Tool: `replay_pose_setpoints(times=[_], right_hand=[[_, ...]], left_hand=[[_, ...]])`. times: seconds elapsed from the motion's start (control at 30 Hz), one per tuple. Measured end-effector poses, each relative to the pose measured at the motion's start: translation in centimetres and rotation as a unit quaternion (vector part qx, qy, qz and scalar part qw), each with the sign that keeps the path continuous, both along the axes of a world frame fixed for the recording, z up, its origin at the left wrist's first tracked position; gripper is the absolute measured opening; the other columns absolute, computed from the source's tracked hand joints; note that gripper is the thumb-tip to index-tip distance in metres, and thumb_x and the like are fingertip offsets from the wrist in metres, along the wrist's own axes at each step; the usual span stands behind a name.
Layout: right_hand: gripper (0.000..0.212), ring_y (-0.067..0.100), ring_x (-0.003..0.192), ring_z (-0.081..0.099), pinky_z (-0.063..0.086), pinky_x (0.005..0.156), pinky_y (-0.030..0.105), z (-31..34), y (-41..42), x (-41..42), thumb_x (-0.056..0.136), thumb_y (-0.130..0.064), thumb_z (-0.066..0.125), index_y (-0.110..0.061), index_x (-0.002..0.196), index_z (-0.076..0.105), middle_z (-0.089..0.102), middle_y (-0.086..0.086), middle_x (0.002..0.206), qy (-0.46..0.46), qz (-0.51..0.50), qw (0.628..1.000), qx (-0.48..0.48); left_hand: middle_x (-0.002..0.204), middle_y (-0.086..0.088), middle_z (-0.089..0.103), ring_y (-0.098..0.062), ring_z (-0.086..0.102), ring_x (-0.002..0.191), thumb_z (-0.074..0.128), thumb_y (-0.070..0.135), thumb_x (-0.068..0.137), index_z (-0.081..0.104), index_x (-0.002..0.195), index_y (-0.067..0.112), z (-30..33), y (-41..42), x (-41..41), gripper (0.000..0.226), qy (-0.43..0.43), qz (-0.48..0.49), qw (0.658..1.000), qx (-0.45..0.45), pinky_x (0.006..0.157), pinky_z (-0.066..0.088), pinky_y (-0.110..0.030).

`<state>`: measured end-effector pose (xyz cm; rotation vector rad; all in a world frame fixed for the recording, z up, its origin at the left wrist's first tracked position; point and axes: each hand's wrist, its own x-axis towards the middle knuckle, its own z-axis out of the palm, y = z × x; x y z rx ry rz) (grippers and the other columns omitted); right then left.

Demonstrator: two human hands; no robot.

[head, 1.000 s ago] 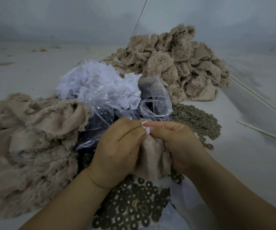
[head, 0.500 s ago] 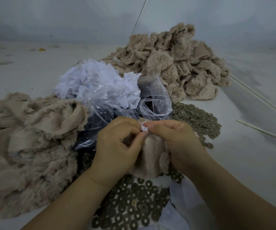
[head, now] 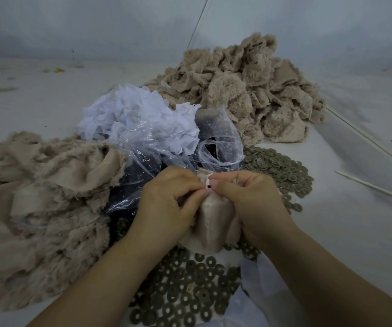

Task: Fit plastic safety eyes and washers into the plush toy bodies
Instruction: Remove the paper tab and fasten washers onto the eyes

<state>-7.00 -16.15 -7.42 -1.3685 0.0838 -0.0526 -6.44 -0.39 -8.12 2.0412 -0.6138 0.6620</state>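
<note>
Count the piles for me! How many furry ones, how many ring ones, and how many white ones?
Beige plush fabric piles: 2, left and far right
Washer piles: 2, near and right
White scrap piles: 1
Total: 5 piles

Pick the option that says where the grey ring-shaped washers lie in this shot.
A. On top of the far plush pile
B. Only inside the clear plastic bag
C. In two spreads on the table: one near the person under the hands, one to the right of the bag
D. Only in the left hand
C: one spread of washers lies under the forearms, and another spread of washers sits right of the clear plastic bag, on the table.
</note>
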Motion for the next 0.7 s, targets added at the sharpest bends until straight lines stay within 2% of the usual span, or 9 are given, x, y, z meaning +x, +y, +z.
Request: replay_pose_setpoints(times=[0.07, 0.17, 0.27, 0.33, 0.4, 0.5, 0.63, 0.7], right_hand=[[0.017, 0.022, 0.081, 0.076, 0.06, 0.073, 0.029, 0.06, 0.16, -0.11, 0.085, 0.002, 0.072, -0.01, 0.075, 0.079, 0.077, 0.012, 0.081, -0.018, 0.0, 1.0, -0.022], [0.018, 0.013, 0.075, 0.075, 0.06, 0.068, 0.023, 0.28, 0.26, -0.17, 0.086, 0.003, 0.072, -0.013, 0.08, 0.078, 0.078, 0.004, 0.079, -0.06, -0.013, 0.995, -0.077], [0.014, 0.011, 0.072, 0.073, 0.06, 0.067, 0.025, 0.35, 0.3, -0.14, 0.084, 0.0, 0.075, -0.013, 0.083, 0.077, 0.077, 0.002, 0.077, -0.082, -0.031, 0.991, -0.102], [0.015, 0.008, 0.068, 0.07, 0.058, 0.064, 0.023, 0.35, 0.3, -0.15, 0.084, -0.002, 0.076, -0.017, 0.085, 0.076, 0.076, -0.001, 0.076, -0.083, -0.039, 0.988, -0.124], [0.017, 0.014, 0.072, 0.07, 0.061, 0.068, 0.031, 0.31, 0.2, -0.1, 0.084, -0.004, 0.077, -0.018, 0.093, 0.073, 0.075, 0.003, 0.081, -0.08, -0.039, 0.987, -0.136], [0.027, 0.025, 0.084, 0.072, 0.062, 0.078, 0.046, 0.31, 0.02, -0.03, 0.083, -0.004, 0.077, -0.02, 0.104, 0.07, 0.074, 0.007, 0.093, -0.084, -0.035, 0.983, -0.158], [0.039, 0.02, 0.092, 0.072, 0.062, 0.08, 0.043, 0.16, -0.06, 0.06, 0.083, -0.003, 0.076, -0.025, 0.113, 0.065, 0.072, 0.004, 0.107, -0.064, -0.002, 0.985, -0.161], [0.04, 0.021, 0.094, 0.072, 0.062, 0.08, 0.043, 0.12, -0.1, 0.16, 0.085, -0.004, 0.075, -0.027, 0.115, 0.063, 0.072, 0.006, 0.109, -0.047, 0.016, 0.985, -0.165]], left_hand=[[0.084, 0.005, 0.067, -0.005, 0.063, 0.081, 0.078, 0.0, 0.079, 0.073, 0.075, 0.012, 0.1, 0.06, 0.11, 0.013, 0.025, 0.01, 1.0, 0.004, 0.077, 0.046, -0.011], [0.079, 0.002, 0.066, -0.011, 0.063, 0.074, 0.074, -0.002, 0.079, 0.067, 0.068, 0.012, 0.16, -0.15, -0.03, 0.02, 0.111, 0.013, 0.991, -0.076, 0.067, 0.05, -0.018], [0.07, -0.002, 0.067, -0.011, 0.06, 0.059, 0.071, 0.0, 0.082, 0.066, 0.069, 0.016, 0.21, -0.45, -0.11, 0.022, 0.225, -0.004, 0.955, -0.192, 0.053, 0.05, -0.023], [0.068, -0.001, 0.066, -0.008, 0.058, 0.06, 0.071, 0.003, 0.083, 0.067, 0.074, 0.017, 0.25, -0.67, -0.04, 0.017, 0.262, 0.002, 0.942, -0.211, 0.053, 0.048, -0.021], [0.068, -0.001, 0.066, -0.006, 0.057, 0.058, 0.07, 0.008, 0.085, 0.069, 0.077, 0.016, 0.36, -0.78, -0.01, 0.012, 0.285, -0.001, 0.936, -0.208, 0.052, 0.045, -0.018], [0.061, -0.001, 0.067, -0.007, 0.056, 0.049, 0.069, 0.012, 0.088, 0.073, 0.073, 0.016, 0.66, -0.43, 0.09, 0.016, 0.303, -0.01, 0.933, -0.194, 0.046, 0.044, -0.018], [0.064, -0.006, 0.071, -0.016, 0.062, 0.053, 0.071, 0.006, 0.084, 0.077, 0.07, 0.018, 0.86, 0.01, 0.02, 0.019, 0.279, 0.006, 0.945, -0.172, 0.05, 0.052, -0.029], [0.064, -0.005, 0.071, -0.016, 0.063, 0.05, 0.072, 0.003, 0.083, 0.078, 0.07, 0.019, 0.9, 0.06, -0.1, 0.021, 0.271, 0.02, 0.948, -0.168, 0.046, 0.052, -0.029]])
